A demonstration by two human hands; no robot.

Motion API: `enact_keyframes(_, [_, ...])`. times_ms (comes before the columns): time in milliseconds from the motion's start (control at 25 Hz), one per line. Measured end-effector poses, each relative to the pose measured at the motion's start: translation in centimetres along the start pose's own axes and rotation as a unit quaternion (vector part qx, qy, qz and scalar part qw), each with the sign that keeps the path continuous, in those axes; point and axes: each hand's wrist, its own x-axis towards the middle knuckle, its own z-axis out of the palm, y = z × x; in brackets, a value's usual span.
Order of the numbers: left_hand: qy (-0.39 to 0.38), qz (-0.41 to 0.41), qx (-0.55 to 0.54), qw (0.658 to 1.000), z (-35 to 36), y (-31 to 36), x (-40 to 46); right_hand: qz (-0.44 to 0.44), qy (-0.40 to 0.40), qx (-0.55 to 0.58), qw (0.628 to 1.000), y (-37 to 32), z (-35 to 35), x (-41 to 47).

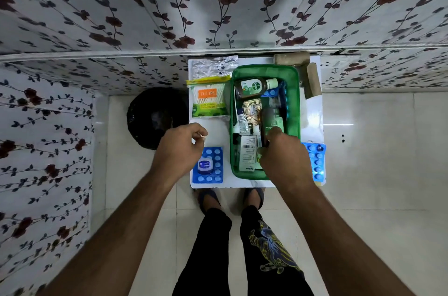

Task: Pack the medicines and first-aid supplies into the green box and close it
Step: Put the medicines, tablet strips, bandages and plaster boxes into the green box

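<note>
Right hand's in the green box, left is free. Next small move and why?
Probably the left hand drops onto the small blue jar lying on the blue pill strip just under it and carries it to the green box. That hand looks empty; the right hand is busy among items inside.

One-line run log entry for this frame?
phase: packing | right hand: in green box, grip unclear | left hand: empty | cotton swabs: outside

Home room (floral wall covering (101, 19), tiled floor (363, 150)).
</note>
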Motion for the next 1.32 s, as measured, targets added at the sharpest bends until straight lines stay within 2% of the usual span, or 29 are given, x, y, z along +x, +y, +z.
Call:
enact_keyframes(80, [-0.018,0.002,0.003,1.0,0.6,-1.1,-0.9,0.005,0.058,0.047,0.997,0.9,-1.9,-1.3])
enact_keyframes(160, [-0.048,0.009,0.024,0.999,1.1,-2.0,-1.7,0.041,0.169,0.102,0.98,3.0,-4.1,-2.0])
enact_keyframes(240, [-0.083,0.011,0.057,0.995,1.5,-2.6,-2.4,0.099,0.209,0.138,0.963,5.9,-5.2,-1.7])
enact_keyframes(320, [-0.103,0.018,0.095,0.99,1.8,-3.0,-2.7,0.14,0.172,0.161,0.962,8.3,-4.3,-0.5])
enact_keyframes(480, [-0.1,0.043,0.122,0.987,2.4,-3.1,-2.5,0.154,0.116,0.19,0.963,9.6,-2.0,3.1])
enact_keyframes(760, [-0.11,0.073,0.125,0.983,2.8,-3.3,-2.4,0.151,0.085,0.204,0.964,8.6,-0.5,6.6])
enact_keyframes(960, [-0.114,0.074,0.152,0.979,1.7,-2.4,-2.7,0.183,0.081,0.235,0.951,9.0,-0.7,7.0])
enact_keyframes(1040, [-0.048,0.084,0.144,0.985,-0.4,-0.6,-3.1,0.184,0.089,0.248,0.947,9.1,-1.3,6.3])
enact_keyframes(1160, [0.064,0.143,0.046,0.986,-3.2,5.1,-2.4,0.18,0.111,0.275,0.938,9.3,-2.4,4.7])
enact_keyframes(1240, [0.057,0.19,0.042,0.979,-2.8,9.6,-0.1,0.175,0.124,0.307,0.927,9.4,-3.0,3.7])
enact_keyframes(1320, [0.017,0.192,0.112,0.975,-0.4,12.9,3.3,0.171,0.141,0.337,0.915,9.3,-3.6,2.9])
